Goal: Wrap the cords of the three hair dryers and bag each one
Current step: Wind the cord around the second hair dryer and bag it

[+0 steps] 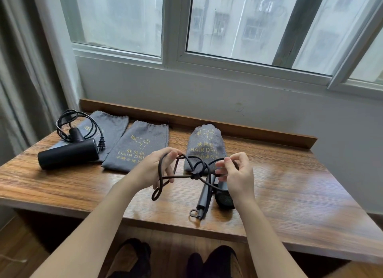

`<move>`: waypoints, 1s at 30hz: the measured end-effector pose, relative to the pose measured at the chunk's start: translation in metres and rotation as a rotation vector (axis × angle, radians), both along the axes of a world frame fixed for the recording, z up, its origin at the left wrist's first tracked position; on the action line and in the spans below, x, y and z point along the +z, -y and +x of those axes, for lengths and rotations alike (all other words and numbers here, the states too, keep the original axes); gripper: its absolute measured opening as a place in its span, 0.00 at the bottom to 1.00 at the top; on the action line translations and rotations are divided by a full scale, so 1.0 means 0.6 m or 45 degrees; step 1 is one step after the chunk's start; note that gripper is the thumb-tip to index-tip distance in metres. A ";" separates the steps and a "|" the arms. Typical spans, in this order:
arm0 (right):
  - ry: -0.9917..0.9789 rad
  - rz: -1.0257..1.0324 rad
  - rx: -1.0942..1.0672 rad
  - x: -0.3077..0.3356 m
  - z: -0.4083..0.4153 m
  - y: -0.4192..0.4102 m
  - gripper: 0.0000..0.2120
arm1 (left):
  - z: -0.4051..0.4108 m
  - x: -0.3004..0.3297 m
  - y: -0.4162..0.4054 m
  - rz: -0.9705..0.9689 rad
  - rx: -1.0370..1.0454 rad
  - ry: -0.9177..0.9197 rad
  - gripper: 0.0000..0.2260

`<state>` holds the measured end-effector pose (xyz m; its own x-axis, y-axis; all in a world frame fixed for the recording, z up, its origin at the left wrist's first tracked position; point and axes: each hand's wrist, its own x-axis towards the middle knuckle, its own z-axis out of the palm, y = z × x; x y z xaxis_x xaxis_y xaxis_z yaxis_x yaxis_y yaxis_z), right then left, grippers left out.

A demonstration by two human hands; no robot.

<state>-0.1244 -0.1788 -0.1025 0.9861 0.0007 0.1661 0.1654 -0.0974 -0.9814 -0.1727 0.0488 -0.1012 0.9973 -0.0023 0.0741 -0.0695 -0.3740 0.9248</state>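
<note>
A person stands at a wooden tabletop [290,184] set under a window [228,28], both bare forearms reaching out over its near edge. The left hand [154,169] has its fingers curled round loops of a dark cord [182,177], which hang below the palm in a long bight. The right hand [236,174] pinches the same cord between thumb and fingertips, just right of a knot-like crossing where the strands meet between the two hands. From that crossing the cord runs down to a grey hair dryer [209,192] lying on the tabletop under the right hand, its folded handle pointing toward the near edge and its round mesh end showing beside the right wrist. A small hanging loop sticks out at the handle's tip.

Just behind this dryer stands a filled grey drawstring bag [205,145], bulging and closed at the top, printed in yellow with a dryer picture and "HAIR DRIER". To the left of the filled bag lie two flat empty bags [141,145] of the same cloth, side by side, mouths toward the wall. Left of those rests a black hair dryer [68,155] on its side, its loose cord [78,124] coiled untidily across the farther flat bag, plug lying near the barrel's end.
</note>
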 end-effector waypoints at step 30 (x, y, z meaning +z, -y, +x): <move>-0.524 0.422 0.362 0.003 -0.010 0.009 0.14 | 0.000 -0.010 0.054 0.088 0.166 0.328 0.17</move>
